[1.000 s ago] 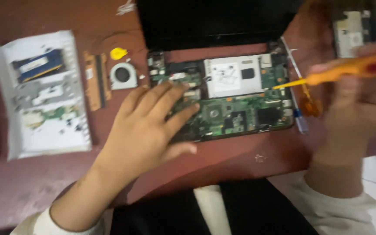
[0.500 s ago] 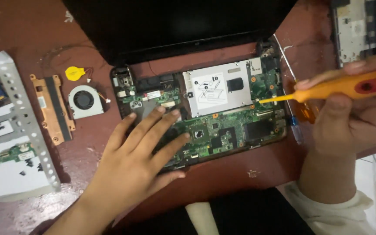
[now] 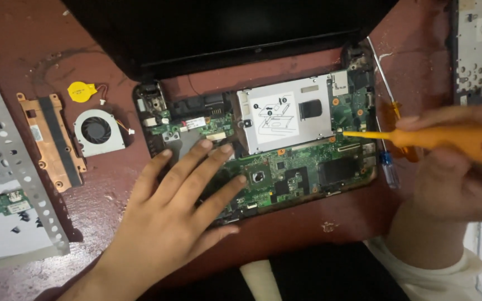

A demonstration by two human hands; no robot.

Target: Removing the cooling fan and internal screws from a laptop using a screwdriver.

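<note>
On motherboard (image 3: 285,173), screwdriver (image 3: 419,136) tip landed.

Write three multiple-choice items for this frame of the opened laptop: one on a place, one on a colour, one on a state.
1. Where does the small round fan lie?
A. On the table left of the laptop base
B. On the silver drive cover
C. Under the right hand

2. What colour is the handle of the screwdriver in the right hand?
A. Blue
B. Orange
C. Black

3. How does the left hand stand?
A. Clenched in a fist above the table
B. Gripping the fan
C. Spread flat, fingers on the green circuit board

Answers:
1 A, the fan sits on the red-brown table beside the copper heat sink.
2 B, the handle is orange with a yellow shaft.
3 C, the fingers rest splayed on the board.
</note>
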